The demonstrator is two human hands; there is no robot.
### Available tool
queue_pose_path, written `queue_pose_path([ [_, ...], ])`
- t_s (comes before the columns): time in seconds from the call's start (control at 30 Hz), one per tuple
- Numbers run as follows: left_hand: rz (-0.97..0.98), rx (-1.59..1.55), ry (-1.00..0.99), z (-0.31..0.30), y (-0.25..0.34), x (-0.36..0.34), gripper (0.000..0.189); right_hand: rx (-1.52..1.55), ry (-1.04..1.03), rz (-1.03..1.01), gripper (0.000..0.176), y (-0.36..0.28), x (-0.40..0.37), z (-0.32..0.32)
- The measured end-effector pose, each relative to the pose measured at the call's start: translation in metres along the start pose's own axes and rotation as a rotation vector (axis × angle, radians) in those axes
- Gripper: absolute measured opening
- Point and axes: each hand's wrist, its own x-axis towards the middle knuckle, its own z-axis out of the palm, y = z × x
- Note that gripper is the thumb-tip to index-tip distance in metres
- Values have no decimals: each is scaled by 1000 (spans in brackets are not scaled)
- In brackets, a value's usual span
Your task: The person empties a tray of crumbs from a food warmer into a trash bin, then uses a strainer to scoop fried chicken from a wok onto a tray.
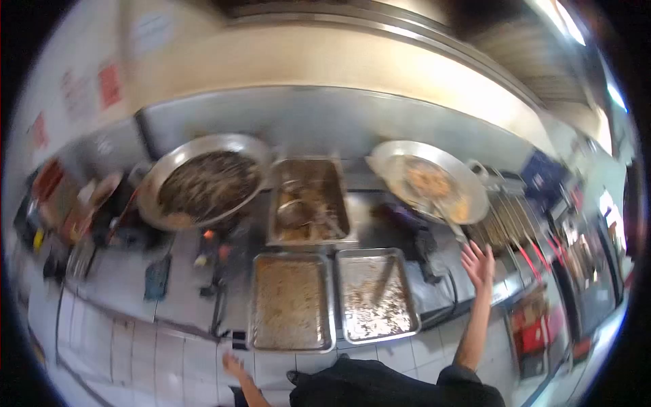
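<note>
My right hand (478, 263) reaches out with its fingers spread and nothing in it. Its fingertips are right by the end of a utensil handle (453, 225) that slants out of the right wok (469, 182). Orange-brown food (428, 180) lies in that wok. Low at the front, my left hand (234, 366) hangs with its fingers loosely apart, slightly blurred and holding nothing. Closest to it is a metal tray (291, 305) with brown residue. Beside that sits a second shallow tray (376, 295) with a long utensil lying across it.
On the left burner stands a large wok (154, 197) of dark, bubbling oil, with a flame below. Between the woks is a deep rectangular pan (354, 234) holding a strainer (295, 213). Red-handled baskets (531, 263) stand at right. A blue-green cloth (157, 278) lies at left.
</note>
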Motion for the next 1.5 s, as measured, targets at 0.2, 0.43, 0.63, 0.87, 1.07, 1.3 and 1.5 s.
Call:
queue_pose_path([
  [0.2,-273,977,-170,-106,-91,-45,31,-38,-65,83,70,9,11,21],
  [0.43,-73,1226,-570,-97,-145,-143,37,525,76,196,39,18,54,113],
  [0.63,91,990,-410,-48,-174,-163,35,1105,-484,482,21,39,83,82],
  [0.87,-228,952,-291,-40,-110,-189,34,987,-501,421,21,43,58,59],
  [1.07,-206,994,-181,-75,-128,-175,35,802,-493,225,21,46,58,57],
  [1.3,-246,931,-215,-77,-122,-164,33,1094,-552,457,13,43,23,76],
  [1.5,-132,885,-275,-58,-95,-140,31,1127,-604,461,22,51,-3,94],
])
